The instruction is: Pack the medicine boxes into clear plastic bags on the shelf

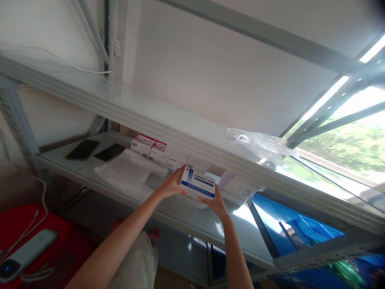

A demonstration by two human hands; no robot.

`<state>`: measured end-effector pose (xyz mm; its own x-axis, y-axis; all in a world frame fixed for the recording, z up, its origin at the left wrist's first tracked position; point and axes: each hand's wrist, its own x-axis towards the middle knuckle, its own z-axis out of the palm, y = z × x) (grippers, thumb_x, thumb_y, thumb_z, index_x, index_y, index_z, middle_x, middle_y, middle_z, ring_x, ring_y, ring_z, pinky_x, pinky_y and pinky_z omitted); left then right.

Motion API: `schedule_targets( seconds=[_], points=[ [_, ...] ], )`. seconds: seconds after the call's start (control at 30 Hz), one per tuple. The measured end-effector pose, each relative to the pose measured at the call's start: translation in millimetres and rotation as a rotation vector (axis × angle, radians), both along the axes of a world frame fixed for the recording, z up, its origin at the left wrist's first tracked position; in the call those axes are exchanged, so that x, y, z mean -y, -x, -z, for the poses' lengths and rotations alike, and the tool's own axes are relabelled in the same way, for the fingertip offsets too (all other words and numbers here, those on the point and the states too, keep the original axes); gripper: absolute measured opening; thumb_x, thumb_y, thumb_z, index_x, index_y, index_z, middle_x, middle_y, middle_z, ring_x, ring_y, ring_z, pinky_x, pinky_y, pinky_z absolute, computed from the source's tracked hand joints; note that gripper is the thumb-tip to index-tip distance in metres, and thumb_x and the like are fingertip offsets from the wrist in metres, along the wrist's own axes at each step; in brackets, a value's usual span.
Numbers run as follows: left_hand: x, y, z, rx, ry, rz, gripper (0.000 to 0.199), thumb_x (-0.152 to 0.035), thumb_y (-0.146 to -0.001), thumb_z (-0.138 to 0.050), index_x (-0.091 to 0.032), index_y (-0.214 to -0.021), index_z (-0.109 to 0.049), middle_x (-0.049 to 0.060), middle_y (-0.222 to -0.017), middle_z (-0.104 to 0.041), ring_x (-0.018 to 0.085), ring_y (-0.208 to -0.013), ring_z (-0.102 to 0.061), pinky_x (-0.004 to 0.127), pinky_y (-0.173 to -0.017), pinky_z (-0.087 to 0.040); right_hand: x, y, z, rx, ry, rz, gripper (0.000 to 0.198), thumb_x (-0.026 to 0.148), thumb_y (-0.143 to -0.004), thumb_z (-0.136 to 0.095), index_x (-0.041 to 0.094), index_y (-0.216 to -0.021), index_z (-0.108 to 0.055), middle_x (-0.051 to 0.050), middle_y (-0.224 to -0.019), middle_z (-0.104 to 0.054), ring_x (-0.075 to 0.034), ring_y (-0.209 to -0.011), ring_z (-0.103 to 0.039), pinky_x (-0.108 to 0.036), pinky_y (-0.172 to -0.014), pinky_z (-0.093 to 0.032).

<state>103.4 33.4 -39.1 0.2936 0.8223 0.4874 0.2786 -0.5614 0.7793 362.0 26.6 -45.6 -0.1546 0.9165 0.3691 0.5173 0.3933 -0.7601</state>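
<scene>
A white and blue medicine box is held level between both hands, over the lower shelf. My left hand grips its left end, fingers closed around the edge. At the opposite end my right hand is closed on the lower right corner. Behind the box stands a row of white cartons, partly hidden by it and by the upper shelf. Pink-topped medicine boxes stand at the left of that row. A clear plastic bag lies flat to the left of my hands.
Two phones lie at the shelf's left end. Overhead, the upper shelf's front edge crosses close above the boxes, with a crumpled plastic bag on it. A power bank rests on something red at lower left. Blue crates stand at right.
</scene>
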Motion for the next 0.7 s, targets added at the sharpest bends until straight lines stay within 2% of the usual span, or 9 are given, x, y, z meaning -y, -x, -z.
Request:
schedule_targets(
  seconds=[0.1, 0.23, 0.33, 0.43, 0.5, 0.6, 0.7],
  points=[
    [-0.4, 3.2, -7.6, -0.075, -0.015, -0.020, 0.119, -0.035, -0.053, -0.084, -0.026, -0.149, -0.015, 0.011, -0.151, -0.030, 0.031, -0.139, -0.026, 0.049, -0.116, -0.015, -0.9, 2.8, -5.4, -0.029, 0.040, -0.043, 0.092, 0.039, -0.055, -0.080, 0.019, -0.136, -0.041, -0.017, -0.121, -0.060, -0.029, -0.111, -0.059, -0.042, -0.094, -0.047],
    [-0.1, 6.6, -8.8, -0.238, 0.010, -0.111, 0.117, -0.038, -0.052, -0.084, -0.026, -0.148, -0.017, 0.013, -0.149, -0.034, 0.034, -0.139, -0.027, 0.057, -0.114, 0.003, -1.0, 7.1, -6.6, -0.036, 0.039, -0.073, 0.086, 0.038, -0.056, -0.080, 0.016, -0.131, -0.046, -0.017, -0.121, -0.061, -0.029, -0.110, -0.060, -0.041, -0.092, -0.048],
    [0.2, 8.1, -7.5, -0.272, 0.003, -0.152, 0.118, -0.038, -0.051, -0.084, -0.026, -0.148, -0.018, 0.015, -0.146, -0.039, 0.034, -0.137, -0.030, 0.056, -0.113, 0.007, 0.1, 9.2, -9.6, -0.048, 0.025, -0.103, 0.081, 0.036, -0.057, -0.079, 0.015, -0.128, -0.048, -0.017, -0.120, -0.061, -0.029, -0.108, -0.061, -0.041, -0.091, -0.049],
    [0.4, 9.4, -11.0, -0.265, -0.012, -0.162, 0.118, -0.036, -0.049, -0.085, -0.024, -0.147, -0.020, 0.016, -0.144, -0.041, 0.034, -0.136, -0.032, 0.055, -0.114, 0.000, 1.3, 12.0, -18.2, -0.029, 0.036, -0.095, 0.082, 0.035, -0.056, -0.079, 0.015, -0.129, -0.047, -0.016, -0.119, -0.062, -0.029, -0.107, -0.061, -0.043, -0.092, -0.049],
    [0.7, 11.2, -17.6, -0.212, -0.027, -0.139, 0.115, -0.032, -0.049, -0.085, -0.024, -0.146, -0.023, 0.015, -0.144, -0.041, 0.033, -0.134, -0.036, 0.052, -0.115, -0.012, 1.7, 15.3, -26.7, -0.022, 0.046, -0.087, 0.083, 0.033, -0.057, -0.079, 0.013, -0.130, -0.047, -0.018, -0.119, -0.062, -0.028, -0.107, -0.061, -0.041, -0.092, -0.048],
    [0.0, 17.2, -33.0, -0.056, -0.068, -0.055, 0.107, -0.028, -0.050, -0.083, -0.025, -0.143, -0.029, 0.011, -0.141, -0.045, 0.028, -0.128, -0.044, 0.041, -0.108, -0.034, -0.7, 23.5, -41.3, -0.053, 0.045, -0.084, 0.084, 0.030, -0.057, -0.079, 0.011, -0.132, -0.046, -0.019, -0.118, -0.062, -0.028, -0.106, -0.062, -0.037, -0.093, -0.048],
    [-5.7, 30.7, -51.6, 0.034, -0.116, -0.009, 0.097, -0.025, -0.050, -0.083, -0.021, -0.137, -0.039, 0.010, -0.135, -0.052, 0.027, -0.121, -0.050, 0.037, -0.102, -0.041, -9.5, 37.3, -56.7, -0.077, 0.049, -0.079, 0.085, 0.031, -0.054, -0.081, 0.012, -0.130, -0.047, -0.017, -0.116, -0.064, -0.027, -0.103, -0.063, -0.038, -0.092, -0.049]
  ],
)
